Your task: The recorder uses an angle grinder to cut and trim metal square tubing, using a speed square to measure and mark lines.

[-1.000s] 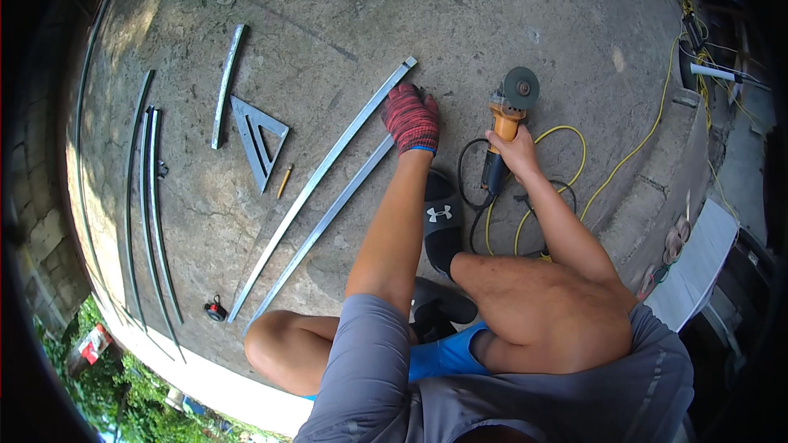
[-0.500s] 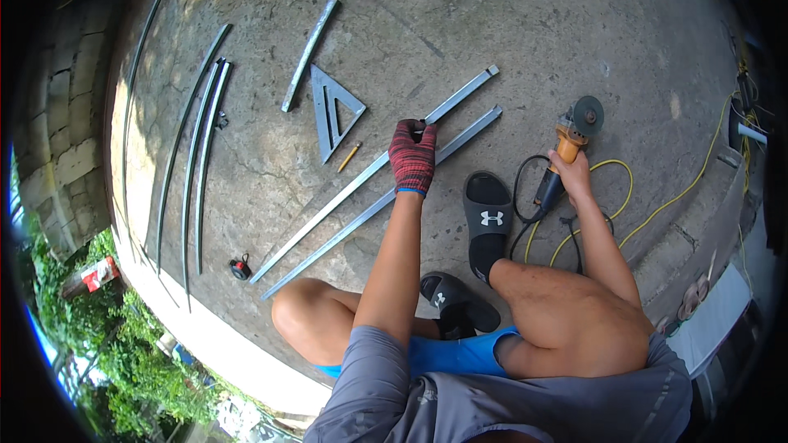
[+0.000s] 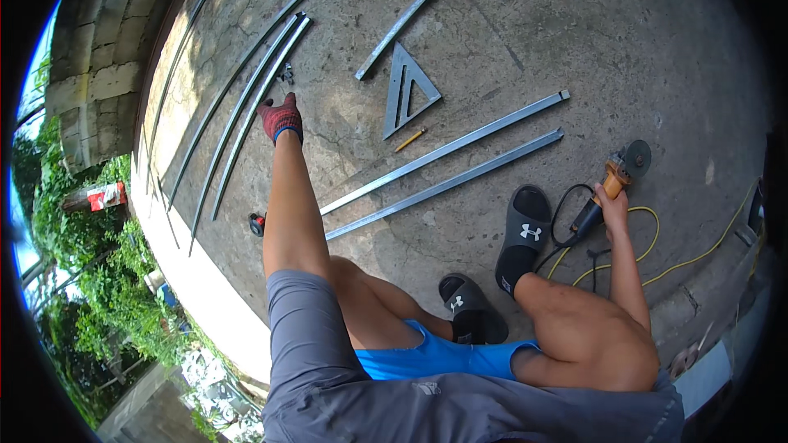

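Note:
My left hand (image 3: pixel 281 118), in a red and black knit glove, reaches out to the left with thumb and forefinger apart and nothing visible in it. Its fingertips are beside the nearest of several long metal channels (image 3: pixel 261 111), close to a small dark object (image 3: pixel 286 75) whose kind I cannot make out. My bare right hand (image 3: pixel 612 207) is wrapped around an orange and black angle grinder (image 3: pixel 611 184), its disc (image 3: pixel 638 158) pointing away from me. Between my hands, two long metal bars (image 3: pixel 460 142) lie side by side on the concrete.
A metal speed square (image 3: pixel 396 107), a pencil (image 3: pixel 410 140) and a short metal bar (image 3: pixel 397 33) lie beyond the long bars. A red and black tape measure (image 3: pixel 257 224) sits by my left forearm. The grinder's cord and a yellow cable (image 3: pixel 689 262) curl at right, near my sandalled foot (image 3: pixel 525 230).
My left hand has left the long bar and swung left to the metal channels. The view has shifted left. My right hand still holds the grinder.

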The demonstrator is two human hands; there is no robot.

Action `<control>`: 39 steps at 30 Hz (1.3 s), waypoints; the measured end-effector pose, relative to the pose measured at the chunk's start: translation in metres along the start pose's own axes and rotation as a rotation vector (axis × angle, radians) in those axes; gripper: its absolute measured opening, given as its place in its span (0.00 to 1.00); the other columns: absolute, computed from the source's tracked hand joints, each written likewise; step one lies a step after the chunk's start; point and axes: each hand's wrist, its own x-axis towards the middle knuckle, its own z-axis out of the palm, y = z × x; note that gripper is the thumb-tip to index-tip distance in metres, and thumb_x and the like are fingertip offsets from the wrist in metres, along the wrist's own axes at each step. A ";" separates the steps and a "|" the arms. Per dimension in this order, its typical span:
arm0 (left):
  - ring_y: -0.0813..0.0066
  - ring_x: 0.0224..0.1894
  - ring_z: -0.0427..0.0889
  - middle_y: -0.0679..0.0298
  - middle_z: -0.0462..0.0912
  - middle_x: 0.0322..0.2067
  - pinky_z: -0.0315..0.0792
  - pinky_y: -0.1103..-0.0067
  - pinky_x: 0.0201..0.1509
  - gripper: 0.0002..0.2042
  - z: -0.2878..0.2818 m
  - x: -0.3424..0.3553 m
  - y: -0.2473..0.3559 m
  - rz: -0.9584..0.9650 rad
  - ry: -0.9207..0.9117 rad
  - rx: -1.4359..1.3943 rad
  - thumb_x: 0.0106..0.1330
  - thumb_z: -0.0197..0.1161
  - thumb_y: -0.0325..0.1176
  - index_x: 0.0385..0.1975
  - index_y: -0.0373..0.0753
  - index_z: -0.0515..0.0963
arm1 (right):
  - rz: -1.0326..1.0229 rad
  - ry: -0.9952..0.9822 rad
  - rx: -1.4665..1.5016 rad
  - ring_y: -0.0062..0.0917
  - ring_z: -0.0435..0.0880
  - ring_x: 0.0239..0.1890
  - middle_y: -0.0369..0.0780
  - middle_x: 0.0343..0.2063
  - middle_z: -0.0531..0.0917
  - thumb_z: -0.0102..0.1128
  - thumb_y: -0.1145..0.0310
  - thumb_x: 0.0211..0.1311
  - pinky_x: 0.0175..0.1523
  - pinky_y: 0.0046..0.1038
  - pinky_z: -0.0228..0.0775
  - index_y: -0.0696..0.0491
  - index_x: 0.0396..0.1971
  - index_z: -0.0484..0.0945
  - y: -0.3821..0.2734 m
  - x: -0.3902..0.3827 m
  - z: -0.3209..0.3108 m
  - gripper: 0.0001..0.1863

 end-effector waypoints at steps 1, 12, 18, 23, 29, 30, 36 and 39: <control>0.50 0.56 0.78 0.48 0.80 0.52 0.70 0.66 0.60 0.29 0.001 -0.002 -0.007 0.129 0.049 -0.032 0.57 0.72 0.42 0.54 0.34 0.70 | -0.002 -0.002 0.003 0.25 0.79 0.41 0.41 0.39 0.81 0.71 0.58 0.58 0.48 0.28 0.69 0.62 0.45 0.75 0.000 0.000 0.001 0.25; 0.56 0.52 0.79 0.55 0.81 0.47 0.72 0.64 0.58 0.21 0.124 -0.287 0.103 0.839 -0.671 -0.152 0.59 0.69 0.38 0.51 0.40 0.76 | -0.061 0.048 -0.049 0.33 0.83 0.45 0.47 0.41 0.83 0.73 0.54 0.53 0.50 0.32 0.72 0.62 0.48 0.73 0.005 0.007 0.010 0.31; 0.54 0.57 0.74 0.54 0.77 0.52 0.67 0.62 0.62 0.25 0.161 -0.385 0.176 0.990 -0.727 0.043 0.57 0.70 0.41 0.55 0.43 0.76 | -0.047 0.076 -0.003 0.37 0.83 0.48 0.49 0.44 0.82 0.73 0.54 0.53 0.53 0.33 0.72 0.63 0.51 0.71 0.013 0.009 0.004 0.34; 0.54 0.56 0.74 0.53 0.77 0.51 0.69 0.62 0.60 0.22 0.185 -0.393 0.192 0.998 -0.751 0.240 0.56 0.70 0.42 0.50 0.41 0.79 | -0.009 0.082 -0.076 0.37 0.82 0.47 0.49 0.44 0.81 0.72 0.54 0.54 0.53 0.33 0.72 0.63 0.51 0.70 0.016 0.008 0.006 0.34; 0.52 0.47 0.80 0.48 0.79 0.45 0.74 0.64 0.53 0.20 0.198 -0.382 0.187 0.663 -0.769 -0.180 0.60 0.68 0.43 0.46 0.35 0.79 | -0.031 0.098 -0.089 0.47 0.82 0.49 0.56 0.44 0.81 0.72 0.50 0.52 0.53 0.39 0.72 0.65 0.49 0.70 0.015 0.006 0.006 0.36; 0.53 0.45 0.82 0.48 0.80 0.43 0.75 0.65 0.52 0.20 0.196 -0.380 0.187 0.637 -0.746 -0.264 0.62 0.68 0.43 0.46 0.34 0.78 | -0.034 0.093 -0.069 0.47 0.82 0.49 0.56 0.44 0.81 0.72 0.50 0.52 0.53 0.39 0.72 0.65 0.49 0.70 0.016 0.008 0.004 0.36; 0.60 0.44 0.83 0.53 0.81 0.44 0.75 0.67 0.51 0.17 0.147 -0.321 0.143 0.562 -0.670 -0.208 0.61 0.69 0.41 0.45 0.37 0.79 | -0.048 0.081 -0.079 0.44 0.83 0.47 0.53 0.43 0.82 0.73 0.52 0.52 0.52 0.36 0.72 0.64 0.49 0.71 0.020 0.011 0.002 0.35; 0.59 0.42 0.83 0.52 0.83 0.40 0.75 0.68 0.49 0.18 0.124 -0.242 0.092 0.419 -0.389 -0.168 0.59 0.70 0.42 0.43 0.35 0.80 | -0.041 0.039 -0.033 0.36 0.83 0.43 0.49 0.40 0.83 0.73 0.54 0.53 0.50 0.33 0.73 0.64 0.46 0.73 0.019 0.012 0.000 0.31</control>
